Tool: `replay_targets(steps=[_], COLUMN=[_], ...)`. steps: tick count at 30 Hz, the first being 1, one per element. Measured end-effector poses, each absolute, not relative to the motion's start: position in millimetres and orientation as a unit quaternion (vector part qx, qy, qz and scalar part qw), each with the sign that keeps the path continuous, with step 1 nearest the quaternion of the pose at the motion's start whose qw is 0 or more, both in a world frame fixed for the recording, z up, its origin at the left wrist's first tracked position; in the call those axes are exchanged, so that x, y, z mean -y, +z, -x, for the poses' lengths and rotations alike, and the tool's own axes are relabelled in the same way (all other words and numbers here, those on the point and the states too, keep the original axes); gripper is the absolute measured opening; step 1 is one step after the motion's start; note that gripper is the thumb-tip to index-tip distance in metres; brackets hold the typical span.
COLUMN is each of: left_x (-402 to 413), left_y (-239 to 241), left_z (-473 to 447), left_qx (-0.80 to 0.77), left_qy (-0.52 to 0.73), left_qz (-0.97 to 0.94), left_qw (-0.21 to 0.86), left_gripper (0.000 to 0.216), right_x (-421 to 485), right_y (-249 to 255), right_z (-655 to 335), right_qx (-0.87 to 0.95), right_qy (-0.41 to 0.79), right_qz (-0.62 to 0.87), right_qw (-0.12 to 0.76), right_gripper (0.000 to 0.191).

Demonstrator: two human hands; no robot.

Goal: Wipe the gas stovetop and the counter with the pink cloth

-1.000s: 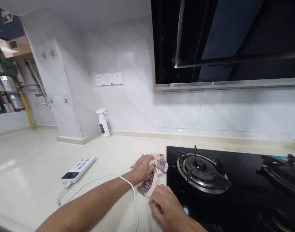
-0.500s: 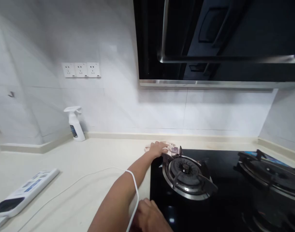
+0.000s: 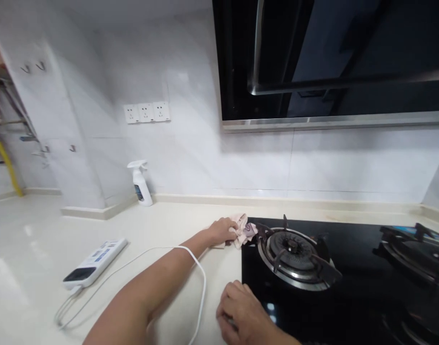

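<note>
My left hand (image 3: 222, 231) is stretched forward and closed on a crumpled pink patterned cloth (image 3: 241, 230). It presses the cloth onto the cream countertop (image 3: 169, 225) at the back left corner of the black glass gas hob (image 3: 349, 282). My right hand (image 3: 243, 316) rests low on the counter beside the hob's front left edge, fingers curled down; I cannot make out anything in it. A white cable (image 3: 200, 278) loops over my left forearm.
The left burner (image 3: 294, 251) with its metal pan support is right of the cloth; a second burner (image 3: 417, 251) lies further right. A spray bottle (image 3: 139, 184) stands by the wall. A white power strip (image 3: 95, 257) lies at left. A black range hood (image 3: 330, 62) hangs overhead.
My left hand has drawn the cloth back from behind the burner to the hob's back left corner. The view has swung left. My right hand has stayed by the hob's front edge.
</note>
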State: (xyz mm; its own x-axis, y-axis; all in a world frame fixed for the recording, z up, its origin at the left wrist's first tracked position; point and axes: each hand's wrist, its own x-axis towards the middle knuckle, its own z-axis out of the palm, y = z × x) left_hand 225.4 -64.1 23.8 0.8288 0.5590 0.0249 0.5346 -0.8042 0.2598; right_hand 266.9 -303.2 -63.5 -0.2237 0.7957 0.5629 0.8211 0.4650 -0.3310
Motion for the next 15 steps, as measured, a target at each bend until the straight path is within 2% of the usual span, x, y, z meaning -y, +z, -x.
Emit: replay_targets(steps=[7, 10, 15], left_x=[124, 146, 148], left_y=[29, 24, 13], left_z=[-153, -144, -158], left_qx=[-0.256, -0.257, -0.252], left_qy=[0.020, 0.034, 0.059], left_qz=[-0.955, -0.955, -0.956], left_qw=[0.150, 0.144, 0.140], left_gripper=[0.027, 0.040, 0.080], right_x=[309, 311, 312], right_y=[-49, -41, -38], right_z=[-266, -266, -268], right_qx=[0.775, 0.776, 0.783], right_qy=[-0.053, -0.094, -0.118], right_qz=[0.459, 0.425, 0.422], right_qw=[0.431, 0.457, 0.441], right_gripper=[0.017, 0.018, 0.019])
